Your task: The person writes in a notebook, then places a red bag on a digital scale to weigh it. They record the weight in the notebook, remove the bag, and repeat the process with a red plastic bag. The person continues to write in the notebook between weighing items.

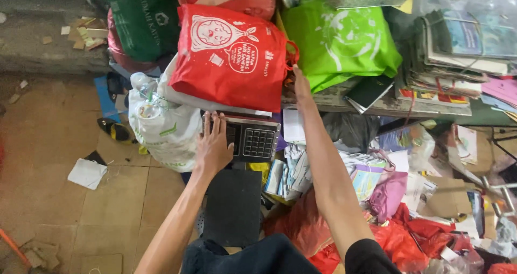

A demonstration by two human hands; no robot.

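A grey weighing scale head with a keypad (254, 139) stands in front of me above its black platform (233, 206). My left hand (212, 144) lies flat on the left part of the keypad panel. A full red bag (231, 53) with white print sits on top, just behind the scale head. My right hand (299, 82) reaches up to the bag's right edge, fingers at its red handle; whether it grips the handle is unclear. A bright green bag (339, 39) rests to the right of the red one.
A dark green bag (145, 21) and a white sack of bottles (161, 126) are at the left. Stacked books and papers (463, 53) fill a shelf at the right. Loose paper, red plastic and cardboard litter the floor at the right.
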